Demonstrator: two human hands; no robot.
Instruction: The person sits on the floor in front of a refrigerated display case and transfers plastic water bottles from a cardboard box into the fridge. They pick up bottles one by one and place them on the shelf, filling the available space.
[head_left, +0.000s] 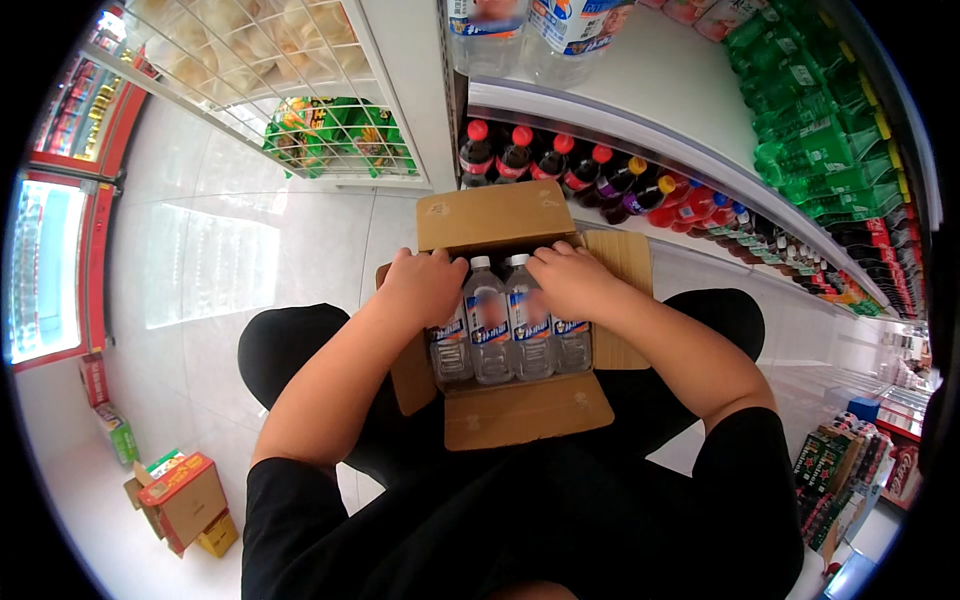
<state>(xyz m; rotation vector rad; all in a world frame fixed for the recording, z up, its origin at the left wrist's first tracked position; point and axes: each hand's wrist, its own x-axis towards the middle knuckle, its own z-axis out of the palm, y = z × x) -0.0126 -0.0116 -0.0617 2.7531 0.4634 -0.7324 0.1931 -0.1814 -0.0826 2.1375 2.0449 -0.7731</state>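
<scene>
An opened cardboard carton (525, 409) sits between my bent knees with its flaps folded outward. Clear plastic bottles with white caps and blue-and-white labels stand in a row in it. My left hand (429, 289) curls around the upper part of the leftmost bottle (451, 360) and hides its cap. Around the top of the rightmost bottle (572, 352) my right hand (571, 279) is closed in the same way. Between the hands, two middle bottles (490, 330) (531, 334) show their caps. My fingertips come close to those caps. Whatever lies deeper in the carton is hidden.
Shelving (660, 67) on the right holds larger clear bottles (570, 37), green bottles (817, 127) and cola bottles (514, 154). A white wire rack (300, 82) carries bagged goods. A lit cooler (52, 270) stands left. Boxes (187, 502) and stacked drinks (840, 465) flank me.
</scene>
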